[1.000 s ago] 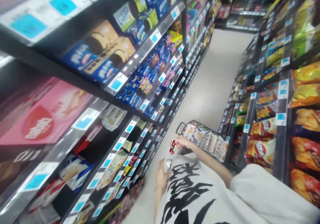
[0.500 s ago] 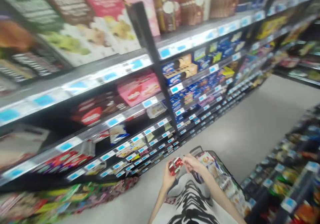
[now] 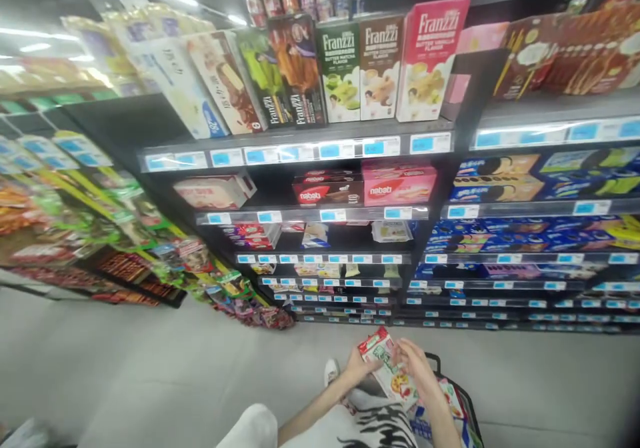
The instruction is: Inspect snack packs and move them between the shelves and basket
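I hold a flat snack packet [image 3: 389, 367], red and white with green print, in both hands above a shopping basket [image 3: 463, 408]. My left hand [image 3: 357, 369] grips the packet's left edge with closed fingers. My right hand [image 3: 419, 368] grips its right side, fingers curled round it. The basket sits low at my right and holds several packets. My white printed shirt [image 3: 370, 428] shows at the bottom edge.
A tall black shelf unit [image 3: 350, 215] faces me, stocked with Franzzi boxes [image 3: 380, 68], nabati wafer boxes [image 3: 395, 185] and blue cookie packs [image 3: 525, 181]. A rack of hanging snack bags [image 3: 150, 235] runs off to the left. Grey floor [image 3: 125, 368] lies between me and the shelves.
My view has swung left from looking down the aisle to facing the shelves. My left hand came up and joined the right on the packet, which now shows its printed face.
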The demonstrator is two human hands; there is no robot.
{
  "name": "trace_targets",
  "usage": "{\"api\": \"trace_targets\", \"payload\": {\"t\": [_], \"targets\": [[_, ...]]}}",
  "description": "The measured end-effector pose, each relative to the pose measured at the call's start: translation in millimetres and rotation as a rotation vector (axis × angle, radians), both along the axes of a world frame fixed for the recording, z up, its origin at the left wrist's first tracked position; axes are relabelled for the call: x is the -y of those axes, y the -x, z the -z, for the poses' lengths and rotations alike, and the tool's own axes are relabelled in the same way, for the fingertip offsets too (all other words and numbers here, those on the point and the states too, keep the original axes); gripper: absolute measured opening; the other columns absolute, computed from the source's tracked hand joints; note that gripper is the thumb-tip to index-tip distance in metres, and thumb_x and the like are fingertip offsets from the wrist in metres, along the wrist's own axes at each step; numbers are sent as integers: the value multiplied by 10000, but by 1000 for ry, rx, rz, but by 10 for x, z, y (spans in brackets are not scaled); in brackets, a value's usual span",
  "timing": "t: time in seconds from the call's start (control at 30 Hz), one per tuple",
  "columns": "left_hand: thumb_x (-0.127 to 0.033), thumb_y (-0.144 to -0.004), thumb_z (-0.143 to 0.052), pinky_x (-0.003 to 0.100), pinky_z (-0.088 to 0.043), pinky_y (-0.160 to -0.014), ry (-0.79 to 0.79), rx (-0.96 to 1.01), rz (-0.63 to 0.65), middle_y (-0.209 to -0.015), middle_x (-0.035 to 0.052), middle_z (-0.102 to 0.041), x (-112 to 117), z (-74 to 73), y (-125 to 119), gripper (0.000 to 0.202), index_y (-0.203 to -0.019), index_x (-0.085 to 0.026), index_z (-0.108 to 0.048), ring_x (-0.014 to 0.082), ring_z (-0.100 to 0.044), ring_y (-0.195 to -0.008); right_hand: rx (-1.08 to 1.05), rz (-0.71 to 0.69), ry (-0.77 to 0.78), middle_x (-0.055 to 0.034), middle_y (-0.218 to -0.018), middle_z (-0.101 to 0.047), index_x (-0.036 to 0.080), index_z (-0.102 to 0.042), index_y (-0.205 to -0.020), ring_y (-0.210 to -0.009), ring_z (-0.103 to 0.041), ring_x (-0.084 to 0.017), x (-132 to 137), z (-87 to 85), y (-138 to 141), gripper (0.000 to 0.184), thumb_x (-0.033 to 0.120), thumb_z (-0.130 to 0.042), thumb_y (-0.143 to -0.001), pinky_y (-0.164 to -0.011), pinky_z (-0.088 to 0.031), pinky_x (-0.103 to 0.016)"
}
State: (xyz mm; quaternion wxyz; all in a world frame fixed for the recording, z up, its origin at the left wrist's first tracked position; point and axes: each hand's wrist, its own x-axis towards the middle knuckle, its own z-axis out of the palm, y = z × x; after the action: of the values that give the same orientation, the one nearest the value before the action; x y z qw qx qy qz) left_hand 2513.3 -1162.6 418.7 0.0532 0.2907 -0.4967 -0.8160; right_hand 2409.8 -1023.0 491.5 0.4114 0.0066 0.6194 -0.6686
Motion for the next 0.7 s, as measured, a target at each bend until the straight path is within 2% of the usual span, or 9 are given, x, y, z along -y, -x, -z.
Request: {"api": "trace_targets", "payload": {"t": [0.07, 0.13, 0.23, 0.37, 0.43, 0.5, 0.57, 0.63, 0.7], "targets": [[-316, -620, -864, 428, -567, -716, -16, 5, -61, -880, 136, -750, 3, 3, -26, 385, -948, -154, -744, 377, -713, -865, 30, -21, 23, -46, -735, -661, 177, -626, -753, -591, -624, -139, -67, -61, -4, 442, 592, -773, -712, -422, -348, -187], [-380, -666, -841, 399, -569, -651, -63, -9, -144, -977, 163, -755, 44, 0, -20, 465, -1051, -150, -718, 379, -721, -897, 49, -87, 43, -57, -773, -668, 173, -659, -773, -593, -628, -142, -149, -116, -20, 460, 621, -756, -734, -397, -343, -186], [-438, -702, -815, 350, -590, -669, -115, -37, -279, -1116, 186, -734, 164, -48, 44, 585, -1176, -141, -643, 364, -712, -1008, 36, -268, 26, -105, -846, -707, 147, -711, -799, -583, -655, -154, -254, -144, -86, 546, 692, -675, -788, -386, -365, -190], [-426, -693, -835, 342, -616, -710, -190, -108, -420, -1203, 168, -711, 329, -259, 136, 669, -1248, -149, -583, 315, -719, -1012, 9, -516, 10, -145, -872, -734, 125, -743, -781, -623, -699, -176, -282, -45, -242, 643, 748, -589, -824, -439, -427, -196], [-394, -700, -839, 351, -620, -737, -242, -156, -451, -1208, 156, -712, 364, -406, 154, 640, -1238, -150, -592, 298, -719, -1011, 16, -513, -1, -141, -946, -749, 155, -758, -930, -694, -719, -197, -235, 26, -309, 598, 728, -645, -799, -479, -474, -215], [-383, -733, -816, 365, -620, -780, -296, -196, -436, -1216, 148, -712, 347, -536, 153, 571, -1213, -149, -615, 292, -713, -1036, -2, -354, 29, -124, -1096, -742, 218, -700, -1174, -826, -731, -224, -150, 70, -339, 608, 668, -730, -766, -565, -551, -262], [-387, -761, -792, 389, -616, -817, -345, -225, -391, -1233, 151, -707, 276, -625, 136, 518, -1187, -139, -637, 303, -702, -1069, -41, -67, 128, -103, -1241, -702, 270, -596, -1340, -997, -715, -250, -41, 67, -321, 720, 616, -785, -738, -712, -610, -330], [-387, -757, -791, 427, -606, -864, -378, -245, -316, -1246, 162, -703, 164, -668, 109, 514, -1176, -124, -653, 328, -689, -1103, -75, 260, 249, -85, -1322, -666, 281, -541, -1402, -1145, -670, -259, 59, 16, -262, 769, 603, -777, -745, -880, -609, -389], [-390, -735, -806, 472, -580, -932, -393, -267, -219, -1253, 175, -700, 37, -679, 73, 559, -1197, -111, -661, 359, -666, -1153, -92, 509, 326, -66, -1354, -650, 286, -524, -1426, -1235, -627, -250, 116, -61, -185, 736, 604, -718, -791, -1012, -560, -421]]}}
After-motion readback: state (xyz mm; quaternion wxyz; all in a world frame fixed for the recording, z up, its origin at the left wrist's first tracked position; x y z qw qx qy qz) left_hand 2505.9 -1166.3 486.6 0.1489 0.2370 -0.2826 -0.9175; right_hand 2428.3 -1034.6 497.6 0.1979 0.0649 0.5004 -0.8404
